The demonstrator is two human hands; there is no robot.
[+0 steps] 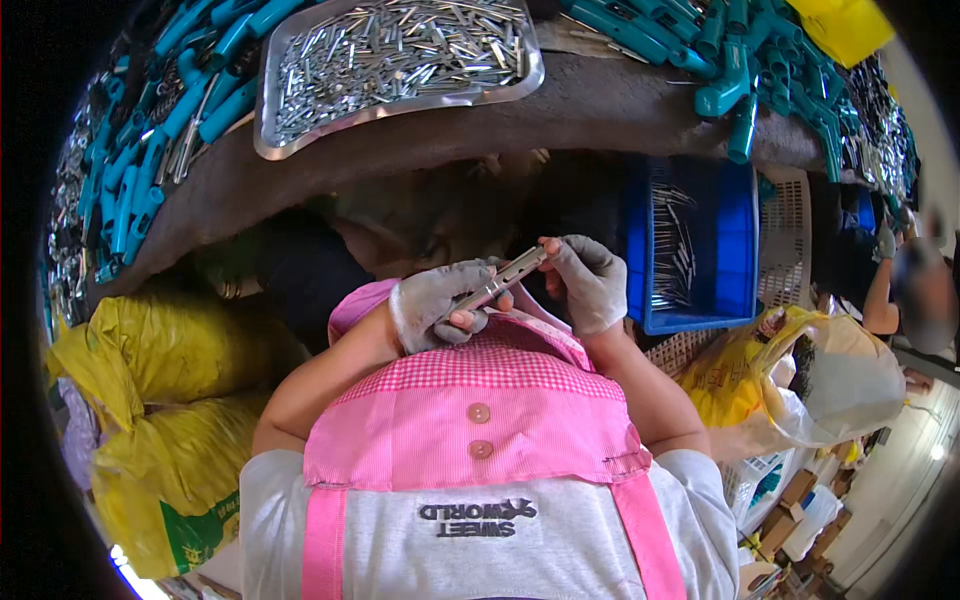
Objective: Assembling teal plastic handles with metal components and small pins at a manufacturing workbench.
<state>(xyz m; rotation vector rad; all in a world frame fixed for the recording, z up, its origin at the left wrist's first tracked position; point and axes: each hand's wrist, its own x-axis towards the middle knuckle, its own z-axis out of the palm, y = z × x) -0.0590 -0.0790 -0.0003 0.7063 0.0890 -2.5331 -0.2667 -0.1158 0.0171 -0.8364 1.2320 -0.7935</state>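
My left hand (436, 306), in a grey glove with bare fingertips, is closed around a slim silver metal tube (515, 271) with holes along its side. The tube slants up to the right in front of my chest. My right hand (590, 284), gloved the same way, has its thumb and fingertips pinched together at the tube's upper end. Whether a small part sits between those fingertips is too small to tell. Beyond my hands, a metal tray (400, 108) full of small silver pins and rods rests on the bench.
Teal tool-shaped parts (130, 195) pile up at the bench's left, and more teal parts (735, 75) at its right. A blue bin (735, 250) with thin metal rods stands right of my hands. Yellow sacks (190, 350) lie left; a plastic bag (800, 380) sits right. Another person (882, 300) is far right.
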